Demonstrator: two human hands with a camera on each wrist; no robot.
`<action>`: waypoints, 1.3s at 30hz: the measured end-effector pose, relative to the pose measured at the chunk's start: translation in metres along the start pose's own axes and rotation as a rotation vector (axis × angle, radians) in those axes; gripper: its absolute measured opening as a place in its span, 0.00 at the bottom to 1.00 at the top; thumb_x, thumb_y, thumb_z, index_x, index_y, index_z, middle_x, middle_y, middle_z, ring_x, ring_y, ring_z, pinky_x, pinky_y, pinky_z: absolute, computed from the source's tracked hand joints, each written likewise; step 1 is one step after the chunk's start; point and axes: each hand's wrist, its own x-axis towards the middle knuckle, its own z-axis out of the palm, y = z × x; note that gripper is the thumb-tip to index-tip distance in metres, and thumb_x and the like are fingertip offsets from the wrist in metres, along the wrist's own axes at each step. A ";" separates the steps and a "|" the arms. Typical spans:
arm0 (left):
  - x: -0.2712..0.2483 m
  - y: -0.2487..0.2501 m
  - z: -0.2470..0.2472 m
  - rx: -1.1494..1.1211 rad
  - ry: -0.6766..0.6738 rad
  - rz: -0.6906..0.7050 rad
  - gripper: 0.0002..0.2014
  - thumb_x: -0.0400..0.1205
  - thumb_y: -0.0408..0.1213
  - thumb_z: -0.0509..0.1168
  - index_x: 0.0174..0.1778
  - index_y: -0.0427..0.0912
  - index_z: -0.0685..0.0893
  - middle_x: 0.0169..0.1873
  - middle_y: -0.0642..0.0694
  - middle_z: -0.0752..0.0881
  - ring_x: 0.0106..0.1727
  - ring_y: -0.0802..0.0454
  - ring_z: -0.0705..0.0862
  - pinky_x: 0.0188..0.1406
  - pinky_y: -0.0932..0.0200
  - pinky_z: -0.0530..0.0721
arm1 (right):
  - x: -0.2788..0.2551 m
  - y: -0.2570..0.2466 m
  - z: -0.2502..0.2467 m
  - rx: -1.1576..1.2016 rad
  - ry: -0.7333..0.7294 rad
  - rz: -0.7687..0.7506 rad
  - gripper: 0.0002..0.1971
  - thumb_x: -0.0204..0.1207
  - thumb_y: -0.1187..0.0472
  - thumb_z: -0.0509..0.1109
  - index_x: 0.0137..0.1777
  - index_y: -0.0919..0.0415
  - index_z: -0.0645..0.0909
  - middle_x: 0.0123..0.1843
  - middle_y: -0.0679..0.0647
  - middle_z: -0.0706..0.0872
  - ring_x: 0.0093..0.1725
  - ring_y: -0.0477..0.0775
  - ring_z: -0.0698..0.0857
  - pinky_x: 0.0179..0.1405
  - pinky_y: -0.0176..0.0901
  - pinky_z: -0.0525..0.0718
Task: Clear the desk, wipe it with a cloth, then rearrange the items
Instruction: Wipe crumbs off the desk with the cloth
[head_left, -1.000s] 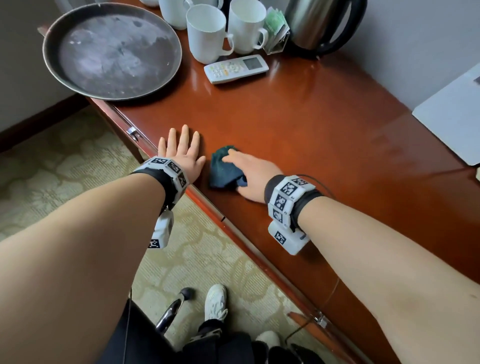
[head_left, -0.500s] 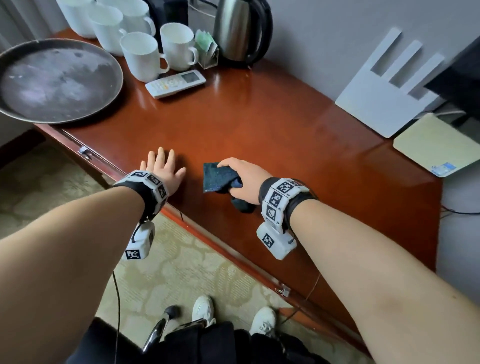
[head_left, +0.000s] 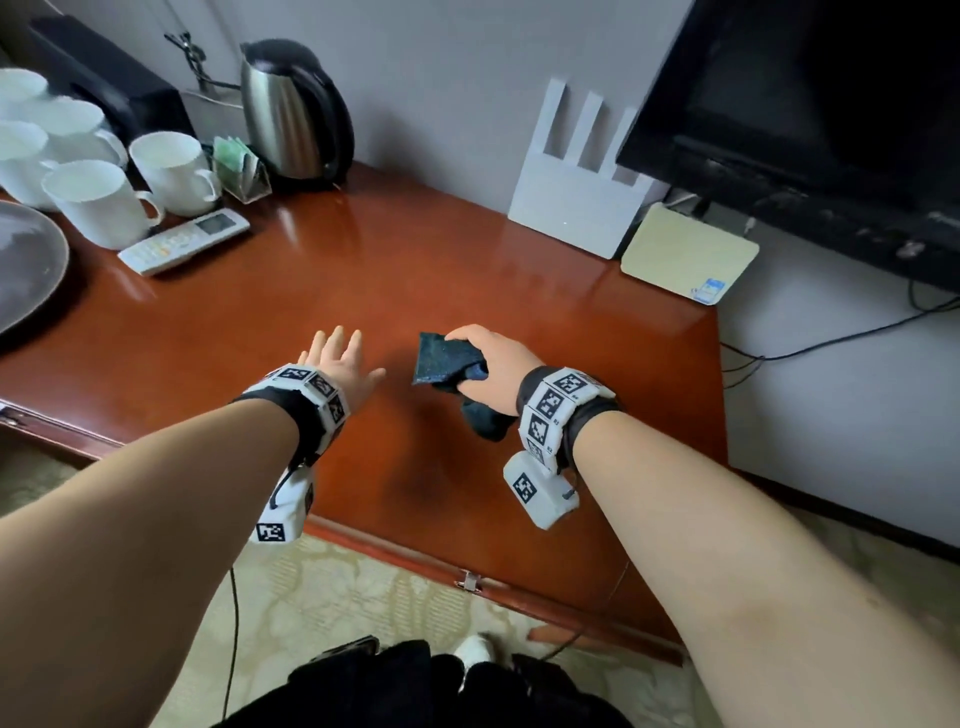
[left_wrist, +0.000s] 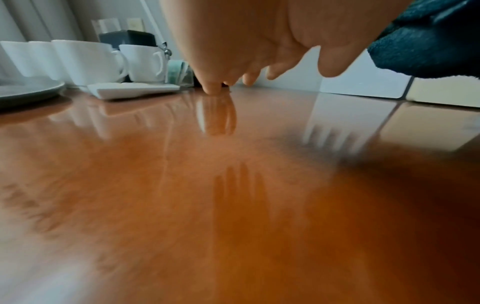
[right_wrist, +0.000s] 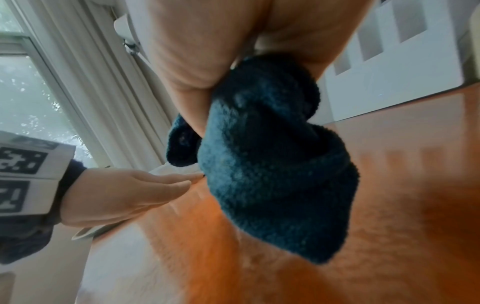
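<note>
My right hand grips a dark blue cloth bunched in its fist, lifted a little above the glossy red-brown desk. The right wrist view shows the cloth hanging from the palm over the wood. My left hand is beside it to the left, fingers straight and spread. In the left wrist view a fingertip touches the desk surface. At the far left stand several white mugs, a white remote and a round grey tray.
A steel kettle and a clear holder of green sachets sit at the back. A white router, a flat beige box and a black TV stand to the right. The desk's front edge runs below my wrists.
My right hand has bunched the cloth and raised it off the desk. Both hands have shifted right along the desk, and the view has turned right toward the router and TV.
</note>
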 end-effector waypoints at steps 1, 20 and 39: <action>-0.003 0.011 -0.001 0.001 0.004 0.019 0.33 0.86 0.52 0.52 0.84 0.45 0.47 0.84 0.46 0.46 0.85 0.47 0.42 0.84 0.51 0.46 | -0.004 0.007 -0.006 0.018 0.014 0.006 0.26 0.76 0.63 0.67 0.74 0.53 0.67 0.68 0.58 0.78 0.63 0.60 0.79 0.57 0.42 0.75; -0.031 0.083 -0.080 -0.932 -0.027 0.199 0.25 0.81 0.41 0.66 0.74 0.40 0.71 0.67 0.41 0.79 0.54 0.47 0.82 0.57 0.55 0.83 | -0.019 0.001 -0.068 0.221 0.256 -0.154 0.25 0.70 0.64 0.74 0.64 0.59 0.67 0.53 0.52 0.75 0.51 0.53 0.79 0.51 0.40 0.76; 0.078 -0.077 -0.210 -0.704 0.006 0.467 0.14 0.78 0.26 0.69 0.33 0.48 0.76 0.27 0.49 0.80 0.15 0.67 0.78 0.21 0.73 0.79 | 0.109 -0.156 -0.037 0.519 0.243 -0.014 0.23 0.77 0.60 0.70 0.70 0.53 0.66 0.68 0.54 0.76 0.63 0.53 0.79 0.62 0.49 0.82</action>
